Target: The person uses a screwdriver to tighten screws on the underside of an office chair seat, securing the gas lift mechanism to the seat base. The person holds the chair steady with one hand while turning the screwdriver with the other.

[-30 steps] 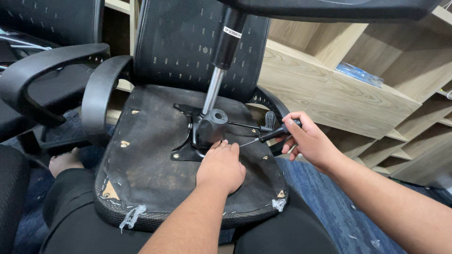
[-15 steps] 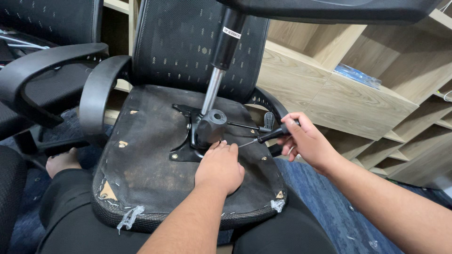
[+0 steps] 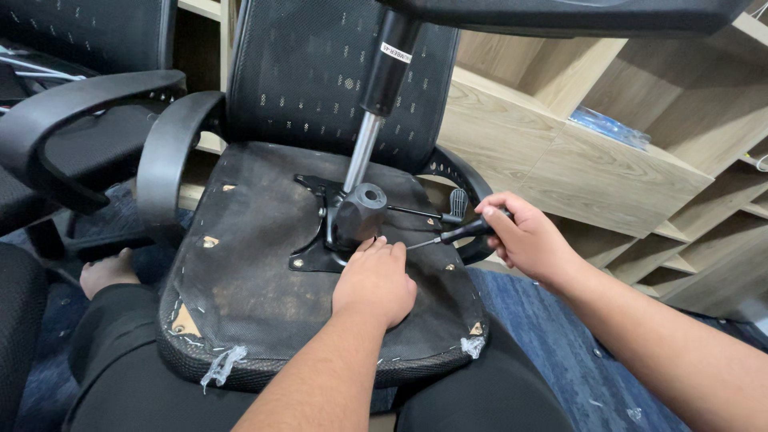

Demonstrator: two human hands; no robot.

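Note:
An office chair lies upturned across my lap, its worn black seat underside (image 3: 256, 280) facing up. A black metal mounting plate (image 3: 320, 232) with a gas cylinder (image 3: 370, 136) rising from it sits at the seat's middle. My left hand (image 3: 374, 280) rests palm down on the seat, fingertips against the plate's near edge. My right hand (image 3: 524, 240) grips the black handle of a screwdriver (image 3: 452, 234), whose thin shaft points left toward the plate beside my left fingertips.
The chair's mesh backrest (image 3: 320, 72) stands behind, with armrests at the left (image 3: 172, 152) and right (image 3: 460, 180). Another black chair (image 3: 64, 136) is at the left. Wooden shelving (image 3: 592, 160) fills the right. Blue carpet (image 3: 560, 344) lies below.
My right hand has turned slightly on the screwdriver handle and moved a little right. My left hand stays put on the seat.

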